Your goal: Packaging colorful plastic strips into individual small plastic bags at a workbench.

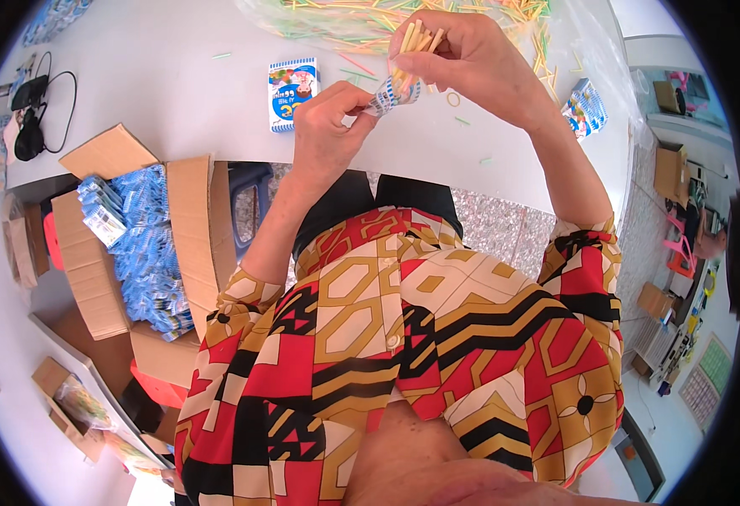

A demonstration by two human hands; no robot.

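My left hand (329, 126) pinches the edge of a small blue-and-white printed plastic packet (397, 91) above the white table. In my right hand (462, 52) is a bunch of thin pale yellow and pinkish sticks (419, 40), gripped between thumb and fingers. Their lower ends are at the mouth of the packet, and some show inside it. Just left of my left hand lies a flat blue-and-white packet (292, 84) on the table. Another blue-and-white packet (586, 110) lies beyond my right forearm.
A large pile of coloured sticks (336, 18) on clear plastic covers the far table. An open cardboard box (193, 228) full of blue packets (146, 244) stands at the left. A black object with a cable (29, 135) lies on the table's left. Loose sticks (357, 66) are scattered about.
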